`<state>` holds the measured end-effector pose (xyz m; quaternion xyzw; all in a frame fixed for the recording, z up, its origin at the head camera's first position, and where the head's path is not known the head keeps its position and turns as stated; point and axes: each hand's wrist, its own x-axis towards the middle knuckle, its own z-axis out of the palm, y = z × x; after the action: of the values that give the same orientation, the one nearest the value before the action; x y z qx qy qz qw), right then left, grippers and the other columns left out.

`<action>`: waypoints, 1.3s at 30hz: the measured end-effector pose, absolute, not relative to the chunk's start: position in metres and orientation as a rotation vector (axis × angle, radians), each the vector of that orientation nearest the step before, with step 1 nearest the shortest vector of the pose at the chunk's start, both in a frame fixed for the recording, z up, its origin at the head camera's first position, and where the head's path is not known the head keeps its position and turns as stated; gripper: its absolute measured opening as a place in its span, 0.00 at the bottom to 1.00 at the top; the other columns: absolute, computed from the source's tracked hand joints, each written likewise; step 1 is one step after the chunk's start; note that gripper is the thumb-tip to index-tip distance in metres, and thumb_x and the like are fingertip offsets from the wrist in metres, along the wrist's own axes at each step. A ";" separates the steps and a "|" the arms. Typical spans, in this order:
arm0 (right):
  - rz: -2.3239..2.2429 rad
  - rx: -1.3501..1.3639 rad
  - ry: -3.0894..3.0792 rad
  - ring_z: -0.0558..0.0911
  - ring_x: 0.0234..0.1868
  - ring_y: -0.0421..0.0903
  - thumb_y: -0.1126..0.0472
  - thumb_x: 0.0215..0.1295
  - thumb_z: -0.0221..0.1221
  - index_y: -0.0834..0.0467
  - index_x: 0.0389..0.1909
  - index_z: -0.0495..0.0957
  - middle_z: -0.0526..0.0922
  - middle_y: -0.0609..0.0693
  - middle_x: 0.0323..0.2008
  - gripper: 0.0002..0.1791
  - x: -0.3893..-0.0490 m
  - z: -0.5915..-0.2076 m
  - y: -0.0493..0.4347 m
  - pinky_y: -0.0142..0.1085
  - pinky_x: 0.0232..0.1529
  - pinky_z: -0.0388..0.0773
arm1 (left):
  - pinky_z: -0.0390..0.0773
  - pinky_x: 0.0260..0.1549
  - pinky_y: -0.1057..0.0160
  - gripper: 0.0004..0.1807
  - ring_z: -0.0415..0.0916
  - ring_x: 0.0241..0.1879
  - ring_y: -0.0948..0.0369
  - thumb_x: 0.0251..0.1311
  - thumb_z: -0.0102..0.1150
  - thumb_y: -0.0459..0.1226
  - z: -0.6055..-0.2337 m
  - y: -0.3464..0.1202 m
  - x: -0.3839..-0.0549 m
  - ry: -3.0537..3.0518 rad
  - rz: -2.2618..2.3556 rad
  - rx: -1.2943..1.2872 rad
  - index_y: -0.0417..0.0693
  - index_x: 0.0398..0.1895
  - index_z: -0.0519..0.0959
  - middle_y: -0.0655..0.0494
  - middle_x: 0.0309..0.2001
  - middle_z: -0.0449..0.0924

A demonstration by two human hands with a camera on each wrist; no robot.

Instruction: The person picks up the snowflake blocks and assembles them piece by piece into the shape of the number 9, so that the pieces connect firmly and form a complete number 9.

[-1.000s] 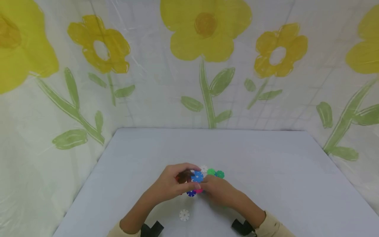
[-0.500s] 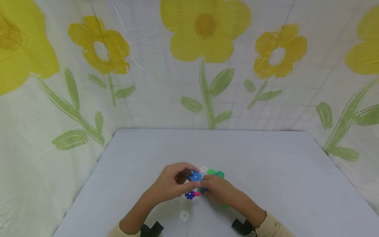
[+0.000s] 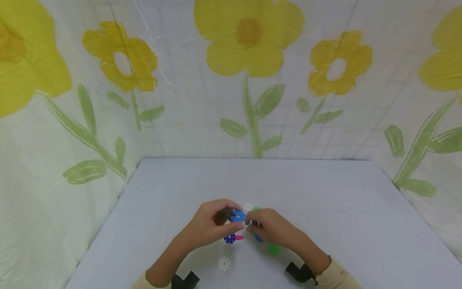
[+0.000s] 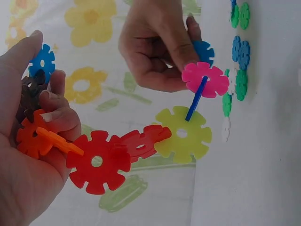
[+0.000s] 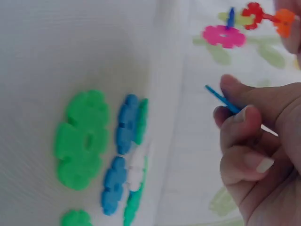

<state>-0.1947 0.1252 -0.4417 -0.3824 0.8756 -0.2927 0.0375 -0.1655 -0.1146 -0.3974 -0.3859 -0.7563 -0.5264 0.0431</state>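
Note:
My left hand [image 3: 207, 222] holds a chain of linked notched plastic discs. In the left wrist view, a light blue disc [image 4: 42, 63] and dark brown pieces [image 4: 32, 92] sit between thumb and fingers. From there hang an orange disc [image 4: 34, 134], a red disc [image 4: 84, 172], another red one [image 4: 136, 147], a yellow disc [image 4: 183, 153], a dark blue disc [image 4: 196, 99] seen edge-on, and a pink disc [image 4: 211, 87] at the end. Beside that end, my right hand [image 3: 278, 228] pinches a separate blue disc [image 5: 220, 98] between thumb and fingertips.
Loose discs lie on the white table [image 3: 325, 192]: a white one [image 3: 224, 264] at the front, a green one [image 3: 273, 249] below the right hand, another white one [image 3: 247, 207] behind the hands. The right wrist view shows several more, including a blue disc [image 5: 114, 186]. A flower-printed curtain [image 3: 180, 120] encloses the table.
My right hand has drawn away from the chain toward the right, uncovering the green disc below it. The pink end has dropped and turned edge-on in the head view. My left hand stays nearly still.

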 end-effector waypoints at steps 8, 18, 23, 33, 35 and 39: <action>-1.399 -1.323 2.545 0.82 0.38 0.38 0.67 0.67 0.64 0.55 0.49 0.80 0.84 0.42 0.40 0.12 -0.185 -0.410 0.139 0.34 0.41 0.83 | 0.73 0.20 0.68 0.14 0.70 0.24 0.65 0.62 0.70 0.38 -0.396 -0.115 -0.164 -2.337 -1.619 -1.134 0.50 0.50 0.81 0.64 0.35 0.81; -1.513 -1.394 2.506 0.81 0.29 0.37 0.67 0.71 0.60 0.55 0.46 0.77 0.83 0.44 0.33 0.07 -0.164 -0.386 0.140 0.34 0.33 0.84 | 0.75 0.23 0.68 0.16 0.73 0.26 0.65 0.60 0.70 0.36 -0.397 -0.113 -0.163 -2.368 -1.635 -1.086 0.50 0.51 0.80 0.61 0.37 0.83; -1.500 -1.488 2.565 0.79 0.28 0.36 0.70 0.68 0.62 0.56 0.45 0.80 0.83 0.42 0.33 0.09 -0.163 -0.387 0.138 0.33 0.33 0.83 | 0.74 0.22 0.69 0.15 0.70 0.24 0.66 0.63 0.69 0.38 -0.398 -0.113 -0.164 -2.377 -1.622 -1.111 0.49 0.51 0.80 0.62 0.36 0.82; -1.588 -1.591 2.471 0.75 0.21 0.32 0.78 0.66 0.58 0.58 0.39 0.74 0.79 0.46 0.25 0.11 -0.161 -0.398 0.129 0.25 0.21 0.75 | 0.77 0.22 0.67 0.12 0.71 0.24 0.67 0.71 0.59 0.40 -0.397 -0.115 -0.164 -2.440 -1.653 -1.256 0.51 0.54 0.79 0.64 0.32 0.79; -1.612 -1.575 2.472 0.72 0.19 0.31 0.80 0.65 0.57 0.58 0.37 0.72 0.78 0.46 0.23 0.13 -0.159 -0.400 0.127 0.23 0.18 0.71 | 0.78 0.23 0.67 0.11 0.71 0.24 0.68 0.72 0.58 0.39 -0.397 -0.115 -0.164 -2.445 -1.661 -1.285 0.50 0.54 0.79 0.64 0.31 0.78; -1.632 -1.544 2.520 0.69 0.18 0.31 0.81 0.65 0.56 0.58 0.35 0.71 0.77 0.47 0.21 0.14 -0.156 -0.403 0.124 0.22 0.17 0.67 | 0.78 0.24 0.68 0.11 0.71 0.25 0.68 0.72 0.57 0.36 -0.398 -0.114 -0.162 -2.412 -1.673 -1.342 0.45 0.54 0.77 0.61 0.32 0.78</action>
<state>-0.1557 0.1238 -0.4032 -0.4542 0.7413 -0.4801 -0.1170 -0.1622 -0.1137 -0.3977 -0.4153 -0.7467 -0.5178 -0.0428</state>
